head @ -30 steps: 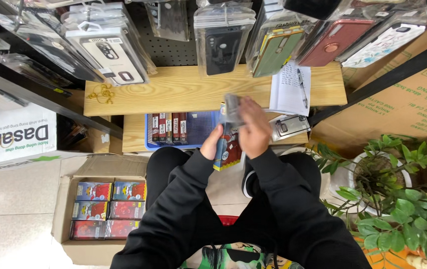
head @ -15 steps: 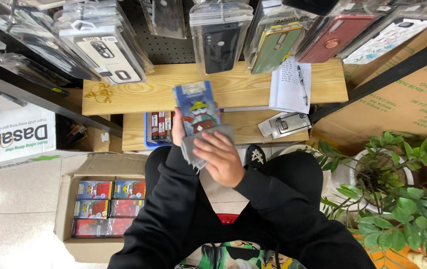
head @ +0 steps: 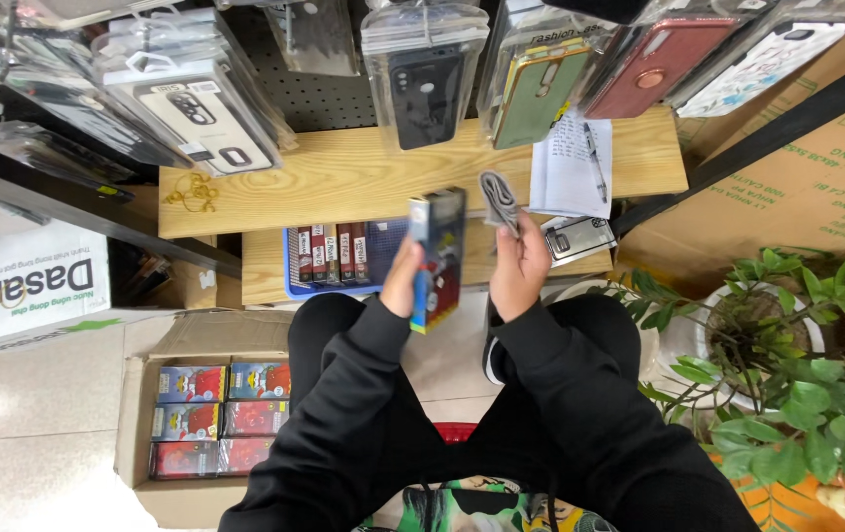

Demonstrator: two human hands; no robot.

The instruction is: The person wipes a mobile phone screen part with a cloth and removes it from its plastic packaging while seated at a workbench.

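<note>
My left hand (head: 403, 278) grips a flat blue and red retail box (head: 436, 258), held on edge in front of me. My right hand (head: 519, 264) holds a grey phone case (head: 499, 201) just to the right of the box, a small gap between them. Both hands are raised over my lap, above the lower wooden shelf (head: 265, 266). A blue basket (head: 383, 244) with several similar boxes standing in it sits on that shelf behind my left hand.
An open cardboard carton (head: 142, 394) with several colourful boxes lies on the floor at left. Packaged phone cases (head: 420, 79) hang from a pegboard above a wooden shelf (head: 343, 177) holding a paper sheet (head: 565, 167) with a pen. A potted plant (head: 787, 355) stands at right.
The hands have come apart: the box went from flat and facing me to edge-on in my left hand, and the grey case now sits separately in my right hand.
</note>
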